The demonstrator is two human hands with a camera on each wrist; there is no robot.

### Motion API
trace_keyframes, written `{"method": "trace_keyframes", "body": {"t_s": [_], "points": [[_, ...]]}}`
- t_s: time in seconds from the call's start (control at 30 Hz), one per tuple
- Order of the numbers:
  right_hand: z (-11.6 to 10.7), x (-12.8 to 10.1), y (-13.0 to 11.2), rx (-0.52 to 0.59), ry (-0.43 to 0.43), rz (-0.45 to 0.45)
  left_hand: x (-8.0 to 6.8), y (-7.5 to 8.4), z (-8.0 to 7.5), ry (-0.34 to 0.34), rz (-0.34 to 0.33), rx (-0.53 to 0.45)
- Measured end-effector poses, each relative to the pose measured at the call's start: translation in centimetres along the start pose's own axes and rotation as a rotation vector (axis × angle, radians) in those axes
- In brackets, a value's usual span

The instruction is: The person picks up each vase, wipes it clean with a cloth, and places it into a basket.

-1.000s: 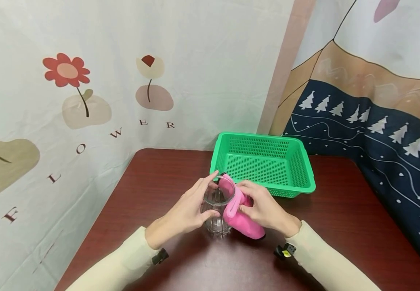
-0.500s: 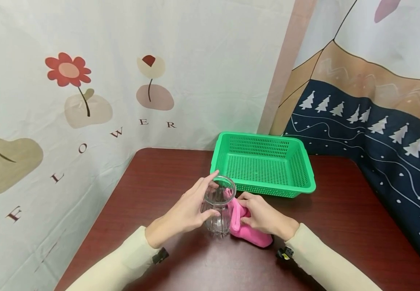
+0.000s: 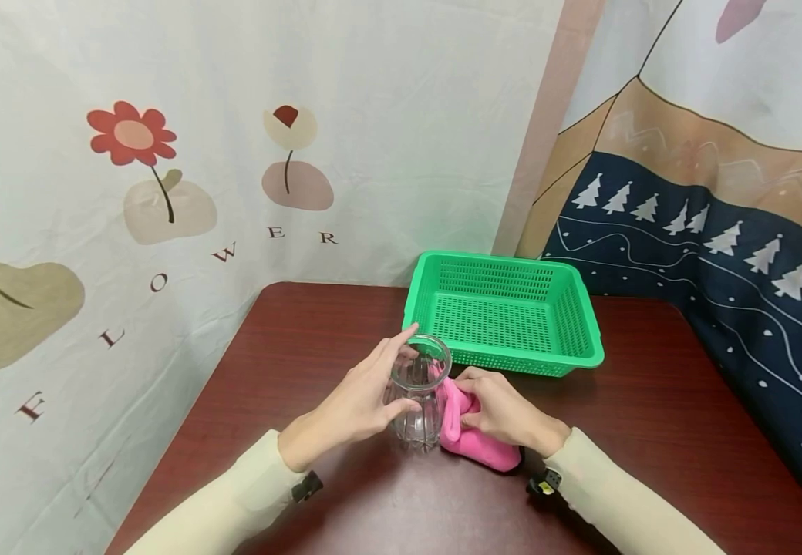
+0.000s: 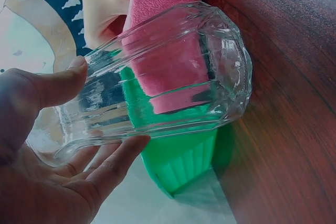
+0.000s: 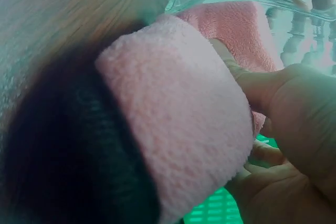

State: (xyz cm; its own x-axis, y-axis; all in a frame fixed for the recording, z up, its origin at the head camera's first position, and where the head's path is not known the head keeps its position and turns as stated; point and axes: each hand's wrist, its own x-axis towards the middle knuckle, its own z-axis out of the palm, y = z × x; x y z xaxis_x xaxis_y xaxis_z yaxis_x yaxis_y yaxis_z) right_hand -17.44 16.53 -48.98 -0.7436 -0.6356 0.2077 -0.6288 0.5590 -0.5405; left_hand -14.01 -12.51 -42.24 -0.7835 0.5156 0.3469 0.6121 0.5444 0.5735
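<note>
A clear ribbed glass vase (image 3: 418,424) with a thick round rim stands on the table. My left hand (image 3: 355,405) holds it from the left, thumb in front and fingers behind. In the left wrist view, the thumb and fingers curve round the upper part of the vase (image 4: 231,72). Against the vase's right side is a folded pink fleecy cloth (image 3: 480,449) with a dark edge. My right hand (image 3: 512,412) pinches this cloth between thumb and fingers. Close up in the right wrist view, the cloth (image 5: 184,114) bulges in front of the fingers, hiding part of them.
A green plastic basket (image 3: 498,260) with slotted walls stands behind the hands, close to the vase. The dark red table (image 3: 685,432) ends at a pale printed curtain (image 3: 387,139) behind and a navy tree-patterned one (image 3: 727,285) at the right.
My right hand has drawn the pink cloth down and to the right, from the vase's rim to the side of its body. The left hand and vase have stayed in place.
</note>
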Motion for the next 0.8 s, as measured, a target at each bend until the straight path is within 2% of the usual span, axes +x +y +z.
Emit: {"method": "trace_keyframes", "body": {"t_s": [0.2, 0.5, 0.8], "points": [[-0.5, 0.0, -0.5, 0.024, 0.056, -0.011, 0.0, 0.1, 0.1, -0.006, -0.011, -0.007], [-1.9, 0.4, -2.0, 0.073, 0.163, -0.075, 0.0, 0.2, 0.0, 0.001, -0.013, 0.002], [-3.0, 0.8, -3.2, 0.216, 0.280, -0.076, 0.0, 0.2, 0.1, -0.007, 0.000, -0.009]]}}
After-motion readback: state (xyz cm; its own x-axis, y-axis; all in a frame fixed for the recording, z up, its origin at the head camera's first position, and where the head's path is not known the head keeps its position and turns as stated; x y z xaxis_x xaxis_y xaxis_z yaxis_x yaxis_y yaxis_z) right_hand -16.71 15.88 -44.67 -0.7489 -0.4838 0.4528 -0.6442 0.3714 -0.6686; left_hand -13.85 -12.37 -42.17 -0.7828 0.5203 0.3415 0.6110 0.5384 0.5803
